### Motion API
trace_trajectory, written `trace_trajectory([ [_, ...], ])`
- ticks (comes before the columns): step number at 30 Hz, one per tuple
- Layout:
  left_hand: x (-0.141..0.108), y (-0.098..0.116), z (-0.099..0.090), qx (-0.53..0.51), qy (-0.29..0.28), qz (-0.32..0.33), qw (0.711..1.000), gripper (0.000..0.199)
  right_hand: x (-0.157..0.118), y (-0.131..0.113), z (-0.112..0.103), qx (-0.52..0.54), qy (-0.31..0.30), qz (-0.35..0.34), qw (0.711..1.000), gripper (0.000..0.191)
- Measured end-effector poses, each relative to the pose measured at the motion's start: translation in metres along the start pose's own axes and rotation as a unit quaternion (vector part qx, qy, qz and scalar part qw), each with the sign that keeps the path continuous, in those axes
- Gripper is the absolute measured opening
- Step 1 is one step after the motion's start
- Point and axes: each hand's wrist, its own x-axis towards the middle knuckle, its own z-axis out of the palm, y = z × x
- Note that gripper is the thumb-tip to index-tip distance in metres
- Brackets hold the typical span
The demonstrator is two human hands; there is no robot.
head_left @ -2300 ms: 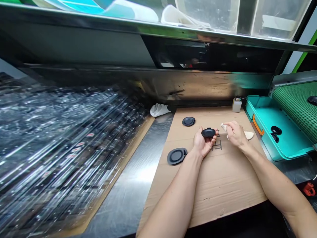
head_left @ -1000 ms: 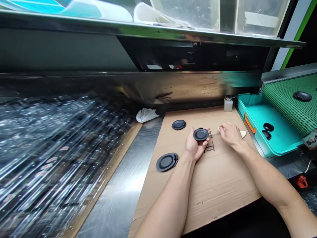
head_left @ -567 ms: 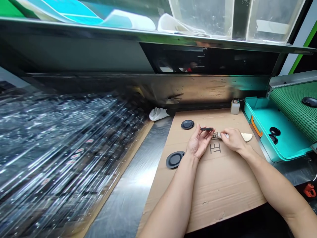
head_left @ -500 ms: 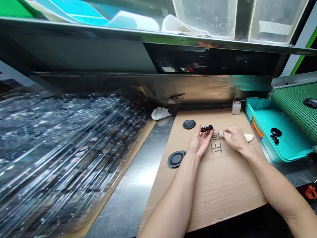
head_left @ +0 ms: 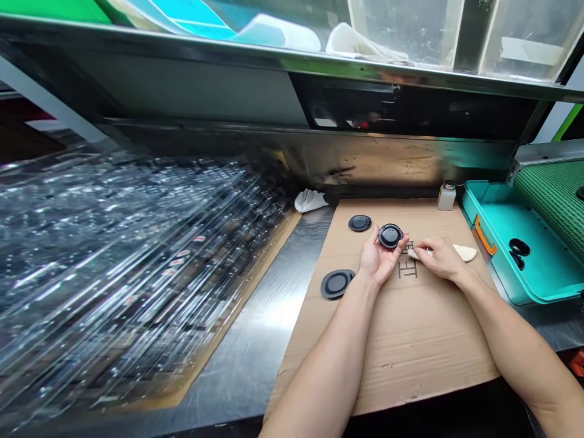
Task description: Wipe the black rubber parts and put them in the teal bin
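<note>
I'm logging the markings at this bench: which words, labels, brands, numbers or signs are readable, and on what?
"正": likely reading, on the cardboard.
Character above it, also on the cardboard: partly hidden, unreadable.
Labels on the shiny pile: too blurred.
Marks on the dark panel: too small.
Brands, numbers: none readable.

"What's become of the round black plastic lid (head_left: 390, 236) in the left hand (head_left: 378, 260)?"

"Flipped. A second ago its matte face showed, then it went edge-on; now the glossy side faces the camera."

"And the right hand (head_left: 438, 258)?"

"Lower than at the start, with the white cloth (head_left: 414, 253) tip down too. The view's swung left, cutting off the black piece (head_left: 581, 193) on the green conveyor belt (head_left: 550, 187)."
</note>
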Motion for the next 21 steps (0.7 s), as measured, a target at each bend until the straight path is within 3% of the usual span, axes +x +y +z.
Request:
trace_trajectory([
  [2, 0.002, -0.002, -0.001, 0.026, -0.005, 0.025, 0.999, 0.033, 0.002, 0.005, -0.003, -0.012, 0.066, 0.030, 0.997, 0.020],
  [4, 0.004, -0.006, -0.003, 0.071, -0.003, 0.073, 0.995, 0.027, 0.002, 0.008, -0.007, -0.025, 0.086, 0.055, 0.994, 0.020],
  [8, 0.007, -0.016, -0.009, 0.206, 0.014, 0.188, 0.960, 0.039, 0.001, 0.006, -0.011, -0.045, -0.055, 0.072, 0.995, 0.031],
  [12, 0.009, -0.022, -0.017, 0.342, 0.017, 0.276, 0.898, 0.054, -0.004, 0.012, -0.028, -0.185, -0.017, 0.077, 0.980, 0.022],
  [14, 0.011, -0.023, -0.020, 0.359, 0.013, 0.295, 0.885, 0.061, -0.008, 0.025, -0.044, -0.266, -0.031, 0.123, 0.956, 0.037],
  [17, 0.014, -0.022, -0.020, 0.338, 0.012, 0.300, 0.892, 0.074, -0.010, 0.043, -0.065, -0.294, -0.114, 0.207, 0.926, 0.049],
  [19, 0.014, -0.021, -0.019, 0.326, 0.011, 0.287, 0.901, 0.083, -0.008, 0.044, -0.067, -0.253, -0.109, 0.194, 0.942, 0.046],
  [21, 0.012, -0.023, -0.016, 0.328, 0.001, 0.259, 0.909, 0.090, -0.004, 0.034, -0.056, -0.169, -0.031, 0.137, 0.976, 0.047],
])
